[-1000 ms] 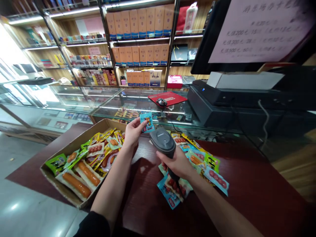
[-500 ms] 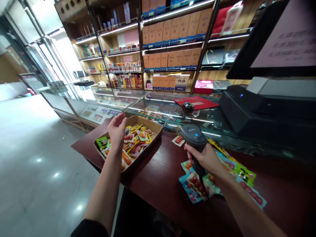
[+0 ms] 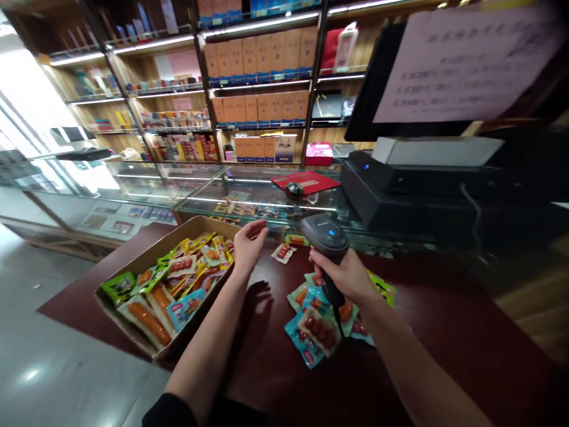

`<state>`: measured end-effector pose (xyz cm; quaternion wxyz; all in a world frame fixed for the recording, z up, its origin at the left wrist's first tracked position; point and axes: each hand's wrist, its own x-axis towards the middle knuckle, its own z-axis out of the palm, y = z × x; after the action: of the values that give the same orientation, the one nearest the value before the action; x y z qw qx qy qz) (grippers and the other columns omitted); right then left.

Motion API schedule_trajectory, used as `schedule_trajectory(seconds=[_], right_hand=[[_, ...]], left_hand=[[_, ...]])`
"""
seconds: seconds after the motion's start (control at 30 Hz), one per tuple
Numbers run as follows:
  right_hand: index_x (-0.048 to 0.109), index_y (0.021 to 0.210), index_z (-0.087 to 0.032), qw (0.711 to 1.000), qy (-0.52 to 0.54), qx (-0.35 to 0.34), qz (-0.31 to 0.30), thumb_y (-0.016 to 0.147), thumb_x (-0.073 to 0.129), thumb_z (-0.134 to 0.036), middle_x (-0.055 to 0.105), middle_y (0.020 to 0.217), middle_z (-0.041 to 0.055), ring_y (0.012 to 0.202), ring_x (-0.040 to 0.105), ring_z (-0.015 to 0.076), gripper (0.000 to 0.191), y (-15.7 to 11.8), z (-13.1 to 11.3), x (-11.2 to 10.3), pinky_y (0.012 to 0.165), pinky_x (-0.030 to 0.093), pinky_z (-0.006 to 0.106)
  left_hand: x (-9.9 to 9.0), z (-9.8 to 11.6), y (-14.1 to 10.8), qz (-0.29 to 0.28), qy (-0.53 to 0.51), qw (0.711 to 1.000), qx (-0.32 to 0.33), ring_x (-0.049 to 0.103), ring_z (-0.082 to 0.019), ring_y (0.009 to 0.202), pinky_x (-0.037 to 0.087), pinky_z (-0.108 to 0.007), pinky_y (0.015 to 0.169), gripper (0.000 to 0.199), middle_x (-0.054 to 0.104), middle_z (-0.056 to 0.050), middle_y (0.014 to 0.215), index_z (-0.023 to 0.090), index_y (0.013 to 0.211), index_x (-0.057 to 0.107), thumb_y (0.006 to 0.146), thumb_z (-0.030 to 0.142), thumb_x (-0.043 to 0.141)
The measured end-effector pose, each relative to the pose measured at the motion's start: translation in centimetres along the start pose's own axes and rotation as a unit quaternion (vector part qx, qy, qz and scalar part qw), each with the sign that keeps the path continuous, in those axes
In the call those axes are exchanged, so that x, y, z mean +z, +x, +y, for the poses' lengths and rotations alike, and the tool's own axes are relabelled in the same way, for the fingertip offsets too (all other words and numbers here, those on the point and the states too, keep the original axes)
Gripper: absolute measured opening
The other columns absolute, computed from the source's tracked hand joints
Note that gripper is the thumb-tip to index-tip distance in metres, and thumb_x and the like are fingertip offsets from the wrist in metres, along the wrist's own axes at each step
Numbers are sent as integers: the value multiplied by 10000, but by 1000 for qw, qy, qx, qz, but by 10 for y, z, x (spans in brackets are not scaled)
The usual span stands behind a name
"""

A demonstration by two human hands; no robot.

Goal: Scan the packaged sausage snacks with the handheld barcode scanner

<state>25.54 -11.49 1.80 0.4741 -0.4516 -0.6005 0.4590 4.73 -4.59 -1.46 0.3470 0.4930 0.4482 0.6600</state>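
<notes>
My right hand is wrapped round the handle of a dark barcode scanner, which shows a small blue light. Beneath the scanner, snack packets in blue, green and clear wrappers lie in a loose pile on the dark red counter. My left hand hovers just right of a cardboard box, fingers loosely curved and nothing seen in them. Inside the box are many wrapped snacks, among them a packaged sausage. A small packet of red sausages rests on the counter between my two hands.
Beyond the counter stands a glass display case, topped by a red mat and a computer mouse. A dark checkout terminal with a paper on its screen rises at the right. Stocked shelves line the back wall.
My view has turned to the right. My left hand has moved from over the box to the counter beside it. The right hand keeps hold of the barcode scanner above the packets.
</notes>
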Motion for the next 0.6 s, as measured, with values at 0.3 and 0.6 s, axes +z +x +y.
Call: schedule_trajectory(seconds=[0.3, 0.6], right_hand=[[582, 666, -159, 999, -20, 26, 37, 826, 656, -398, 549, 493, -10, 411, 515, 105, 297, 4, -11, -34, 427, 437, 226], [571, 629, -169, 998, -26, 50, 18, 819, 651, -395, 549, 489, -5, 405, 516, 112, 306, 4, -10, -33, 426, 442, 241]], left_hand=[[44, -74, 7, -166, 192, 967, -30, 674, -223, 933, 524, -343, 847, 384, 718, -117, 1046, 164, 1113, 689, 762, 315, 723], [48, -94, -17, -196, 514, 832, 72, 593, -270, 1009, 457, -349, 875, 429, 671, -135, 1045, 177, 1176, 672, 784, 350, 696]])
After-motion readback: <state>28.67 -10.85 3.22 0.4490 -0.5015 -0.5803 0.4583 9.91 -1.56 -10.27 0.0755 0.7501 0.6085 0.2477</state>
